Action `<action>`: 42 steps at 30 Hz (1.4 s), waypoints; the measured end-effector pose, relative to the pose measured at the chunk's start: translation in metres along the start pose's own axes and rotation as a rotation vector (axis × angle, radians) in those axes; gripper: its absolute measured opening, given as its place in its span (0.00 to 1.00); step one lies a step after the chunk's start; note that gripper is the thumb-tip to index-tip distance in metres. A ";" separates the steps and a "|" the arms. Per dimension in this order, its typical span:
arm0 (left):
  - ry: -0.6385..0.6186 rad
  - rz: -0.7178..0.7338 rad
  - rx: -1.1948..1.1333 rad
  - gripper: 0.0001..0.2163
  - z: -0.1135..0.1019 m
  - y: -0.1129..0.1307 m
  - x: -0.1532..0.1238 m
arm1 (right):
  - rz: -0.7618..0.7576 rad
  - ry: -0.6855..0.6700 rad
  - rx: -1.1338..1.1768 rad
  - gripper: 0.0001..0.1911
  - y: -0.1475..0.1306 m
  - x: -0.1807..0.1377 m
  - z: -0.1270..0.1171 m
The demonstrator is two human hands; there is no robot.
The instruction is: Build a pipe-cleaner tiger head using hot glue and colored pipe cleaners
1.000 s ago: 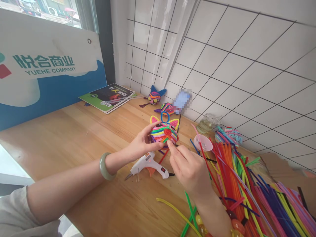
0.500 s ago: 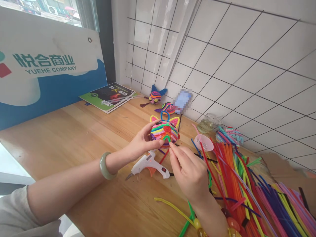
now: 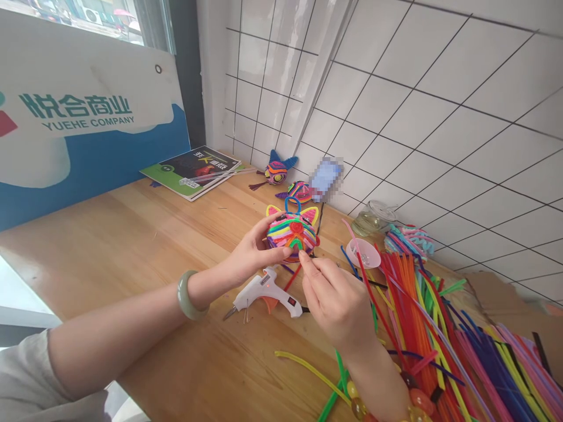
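My left hand (image 3: 251,256), with a green bangle on the wrist, grips a striped pipe-cleaner cat head (image 3: 291,231) from its left side and holds it just above the wooden table (image 3: 132,246). The cat head has pink-and-yellow ears, a blue loop on top and a small red spiral on its front. My right hand (image 3: 334,299) is curled, its fingertips pinched against the lower front edge of the cat head; what they pinch is too small to name. A white hot glue gun (image 3: 264,291) lies on the table right below both hands.
A big pile of coloured pipe cleaners (image 3: 444,328) covers the table's right side, with loose yellow and green ones (image 3: 316,375) near my right wrist. A pink bowl (image 3: 363,253), a glass jar (image 3: 372,218), two finished cat figures (image 3: 277,170) and a booklet (image 3: 193,172) line the tiled wall.
My right fingertips slid slightly down and back along the cat head's lower front edge. The left hand tilted the head a little; nothing was let go.
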State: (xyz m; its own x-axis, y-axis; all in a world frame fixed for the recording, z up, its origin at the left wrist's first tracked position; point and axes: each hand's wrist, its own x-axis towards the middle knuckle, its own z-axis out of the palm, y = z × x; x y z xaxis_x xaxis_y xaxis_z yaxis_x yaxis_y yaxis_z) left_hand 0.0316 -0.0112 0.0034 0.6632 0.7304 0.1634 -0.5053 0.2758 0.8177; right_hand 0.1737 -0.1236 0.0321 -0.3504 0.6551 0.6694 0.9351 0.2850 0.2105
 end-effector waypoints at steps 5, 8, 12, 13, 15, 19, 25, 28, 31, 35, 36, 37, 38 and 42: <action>0.021 -0.002 0.002 0.30 0.001 -0.001 -0.001 | -0.028 -0.027 -0.024 0.16 0.003 -0.001 0.002; 0.017 -0.011 -0.006 0.31 0.002 0.000 -0.001 | -0.027 -0.025 -0.012 0.16 0.003 -0.002 0.002; 0.018 -0.025 -0.022 0.31 0.004 0.003 -0.001 | -0.013 -0.021 0.002 0.17 0.003 -0.002 0.002; 0.021 -0.026 -0.023 0.31 0.004 0.004 -0.001 | -0.008 -0.024 0.007 0.17 0.003 -0.003 0.001; 0.022 -0.028 -0.017 0.31 0.004 0.004 -0.001 | 0.002 -0.031 0.020 0.17 0.002 -0.003 0.001; 0.024 -0.014 -0.005 0.31 0.003 0.003 -0.001 | 0.020 -0.021 0.038 0.18 0.002 -0.003 0.001; -0.006 0.074 0.035 0.29 0.003 0.004 0.000 | -0.011 0.005 0.021 0.18 0.003 -0.003 0.002; -0.004 0.088 0.062 0.28 0.003 0.004 -0.001 | -0.030 0.009 0.004 0.19 0.003 -0.004 0.004; 0.018 0.096 0.081 0.28 0.003 0.004 -0.002 | -0.036 0.008 0.002 0.19 0.002 -0.004 0.005; 0.057 0.122 0.113 0.28 0.002 0.004 -0.002 | -0.047 -0.005 -0.008 0.16 -0.002 -0.002 0.005; 0.066 0.134 0.128 0.27 0.002 0.004 -0.002 | -0.053 -0.013 -0.011 0.16 -0.003 -0.001 0.004; 0.073 0.142 0.145 0.27 0.002 0.004 -0.001 | -0.056 -0.020 -0.013 0.15 -0.004 -0.001 0.004; 0.077 0.150 0.161 0.26 0.002 0.004 -0.001 | -0.056 -0.025 -0.012 0.15 -0.005 0.000 0.004; 0.070 0.176 0.184 0.26 0.002 0.005 -0.001 | -0.055 -0.032 -0.004 0.16 -0.005 -0.001 0.003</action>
State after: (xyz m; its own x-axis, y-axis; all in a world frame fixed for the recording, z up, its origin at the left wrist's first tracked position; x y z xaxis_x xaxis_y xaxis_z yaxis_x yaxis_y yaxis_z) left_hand 0.0294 -0.0118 0.0081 0.5308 0.8002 0.2791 -0.4965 0.0268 0.8676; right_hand 0.1691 -0.1231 0.0281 -0.4026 0.6608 0.6334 0.9146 0.3187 0.2489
